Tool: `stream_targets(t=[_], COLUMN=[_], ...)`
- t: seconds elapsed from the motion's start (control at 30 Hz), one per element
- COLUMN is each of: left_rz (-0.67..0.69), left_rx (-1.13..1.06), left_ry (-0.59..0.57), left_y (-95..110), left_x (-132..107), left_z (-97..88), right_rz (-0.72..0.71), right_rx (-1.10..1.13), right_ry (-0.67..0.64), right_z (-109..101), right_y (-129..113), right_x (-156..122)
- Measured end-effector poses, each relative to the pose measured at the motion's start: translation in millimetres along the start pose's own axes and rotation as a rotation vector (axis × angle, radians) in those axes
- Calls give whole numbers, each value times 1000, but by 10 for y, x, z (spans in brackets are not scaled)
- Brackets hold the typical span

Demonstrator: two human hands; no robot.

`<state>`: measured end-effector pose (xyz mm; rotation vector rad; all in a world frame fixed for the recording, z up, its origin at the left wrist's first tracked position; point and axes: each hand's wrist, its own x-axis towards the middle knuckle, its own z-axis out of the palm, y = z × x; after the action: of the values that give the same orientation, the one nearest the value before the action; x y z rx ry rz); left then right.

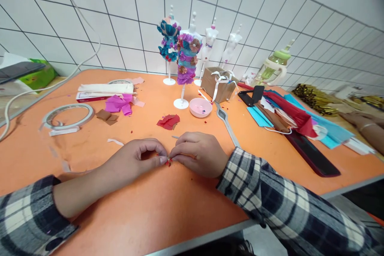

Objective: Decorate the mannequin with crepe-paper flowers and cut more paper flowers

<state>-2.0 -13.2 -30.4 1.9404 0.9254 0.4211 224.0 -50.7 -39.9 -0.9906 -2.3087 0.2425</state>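
My left hand [136,160] and my right hand [199,154] meet at the middle of the orange table [156,212], fingertips pinched together on a tiny red paper piece [168,162]. A thin stick pokes out behind my right fingers. A pile of red paper scraps [168,121] lies just beyond the hands. Further back stand small mannequins: one dressed in purple and teal paper flowers [186,60], one in teal [168,40], and two bare white ones [220,46].
A pink bowl [200,107], a brown box with white ribbon [218,84], magenta paper [118,104], a roll of tape [67,115] and a white cable sit on the table. Coloured paper sheets [300,120], a green bottle [273,68] and another person's arm [366,126] are at right.
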Motion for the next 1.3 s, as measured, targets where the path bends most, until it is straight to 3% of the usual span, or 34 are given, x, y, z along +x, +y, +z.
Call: stream_targets(t=[0.3, 0.6, 0.83, 1.0, 1.1, 1.3], left_rz=[12, 32, 69, 50, 57, 62], left_rx=[57, 98, 72, 58, 33, 37], left_ry=[33, 17, 0, 12, 6, -3], left_y=[34, 52, 9, 10, 19, 10], left_x=[-9, -7, -7, -7, -4, -3], left_z=[59, 51, 52, 35, 28, 27], right_rz=[10, -187, -19, 58, 39, -24], right_rx=[-241, -443, -251, 47, 188, 232], right_ry=[-131, -109, -174, -76, -24, -86], right_z=[-8, -7, -12, -19, -6, 17], right_y=[-88, -87, -89, -34, 34, 100], right_x=[8, 9, 28, 20, 10, 13])
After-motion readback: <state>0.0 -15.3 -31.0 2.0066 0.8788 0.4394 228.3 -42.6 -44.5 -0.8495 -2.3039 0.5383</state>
